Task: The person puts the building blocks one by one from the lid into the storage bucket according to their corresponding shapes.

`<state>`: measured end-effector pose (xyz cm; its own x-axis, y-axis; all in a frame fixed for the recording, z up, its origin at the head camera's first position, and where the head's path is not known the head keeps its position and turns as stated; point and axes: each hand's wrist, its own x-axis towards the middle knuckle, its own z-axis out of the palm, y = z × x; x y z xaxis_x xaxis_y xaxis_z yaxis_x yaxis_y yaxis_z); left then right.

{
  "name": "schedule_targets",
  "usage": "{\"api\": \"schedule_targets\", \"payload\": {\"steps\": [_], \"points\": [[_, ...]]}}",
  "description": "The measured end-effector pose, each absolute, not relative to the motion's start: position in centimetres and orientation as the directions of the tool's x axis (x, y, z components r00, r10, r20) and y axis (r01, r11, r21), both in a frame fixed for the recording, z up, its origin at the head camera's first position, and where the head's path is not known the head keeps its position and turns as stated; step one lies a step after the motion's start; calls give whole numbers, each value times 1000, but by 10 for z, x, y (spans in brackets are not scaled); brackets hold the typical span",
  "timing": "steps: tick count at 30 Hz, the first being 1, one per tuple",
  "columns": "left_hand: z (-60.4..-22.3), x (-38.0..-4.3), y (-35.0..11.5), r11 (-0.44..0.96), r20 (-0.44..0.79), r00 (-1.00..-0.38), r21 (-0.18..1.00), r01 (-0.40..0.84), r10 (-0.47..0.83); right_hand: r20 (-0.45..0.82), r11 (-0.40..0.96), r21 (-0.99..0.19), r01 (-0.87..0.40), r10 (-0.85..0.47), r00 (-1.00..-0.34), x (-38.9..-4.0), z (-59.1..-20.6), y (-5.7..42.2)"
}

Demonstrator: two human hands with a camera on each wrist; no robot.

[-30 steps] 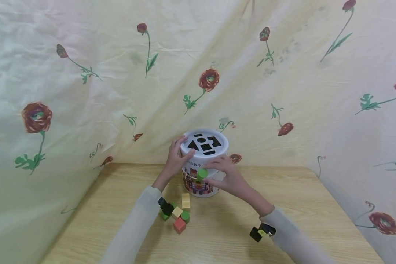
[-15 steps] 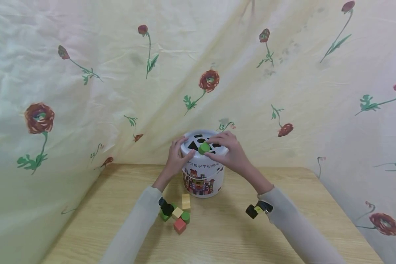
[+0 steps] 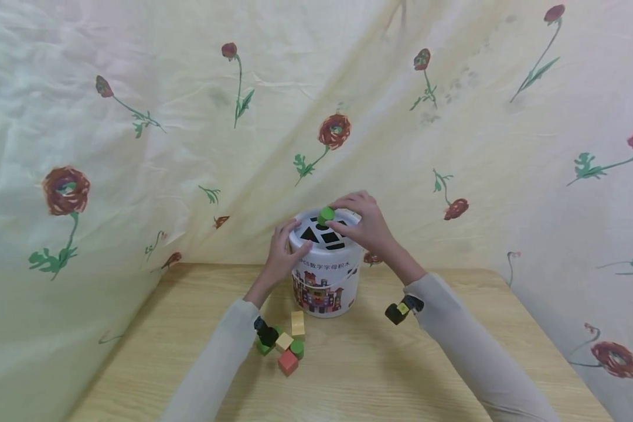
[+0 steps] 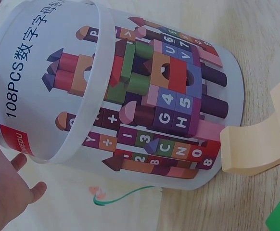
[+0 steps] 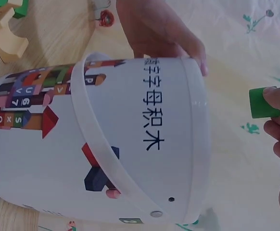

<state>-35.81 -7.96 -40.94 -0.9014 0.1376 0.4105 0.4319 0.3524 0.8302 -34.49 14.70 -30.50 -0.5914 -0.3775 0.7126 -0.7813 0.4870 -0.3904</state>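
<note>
A white toy-block bucket [image 3: 327,296] stands upright on the table; its lid [image 3: 354,220] has black shaped openings. My left hand [image 3: 281,253] grips the left side of the rim, thumb at the front. Between thumb and fingers, my right hand [image 3: 368,225] pinches a green cylinder block [image 3: 325,215]. The cylinder is close over the round opening at the back of the lid, and overlaps it in the head view. From the right wrist, the green cylinder [image 5: 263,103] shows above the lid, apart from it. The bucket's white handle [image 5: 101,144] hangs down across its front.
Left of the bucket's front lies a small group of blocks: a red cube [image 3: 288,362], a green cylinder [image 3: 297,349], a pale block [image 3: 284,341] and a green block [image 3: 264,346]. A curved wooden block [image 4: 255,149] is near the bucket's base. Flowered cloth [image 3: 274,146] hangs behind.
My right hand has carried the green cylinder up from the bucket's front, over the rim, and back across the lid to the round opening. The left hand has stayed on the rim.
</note>
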Motion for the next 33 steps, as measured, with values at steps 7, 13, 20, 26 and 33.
{"api": "schedule_targets", "payload": {"steps": [7, 13, 20, 26, 33], "points": [[-408, -356, -80, 343, 406, -903, 835, 430, 141, 686, 508, -432, -746, -352, -637, -362, -309, 145], [-408, -356, -80, 344, 408, -903, 835, 429, 136, 632, 540, -494, -681, -315, -708, -374, -315, 145], [-409, -356, -79, 344, 410, -901, 834, 432, 139, 586, 546, -557, -626, -277, -762, -383, -324, 147], [-410, -357, -80, 352, 421, -896, 825, 443, 141, 545, 538, -597, -594, -271, -793, -388, -329, 147], [-409, -357, -80, 350, 416, -898, 827, 440, 143, 495, 561, -610, -560, -282, -822, -396, -333, 144]]}}
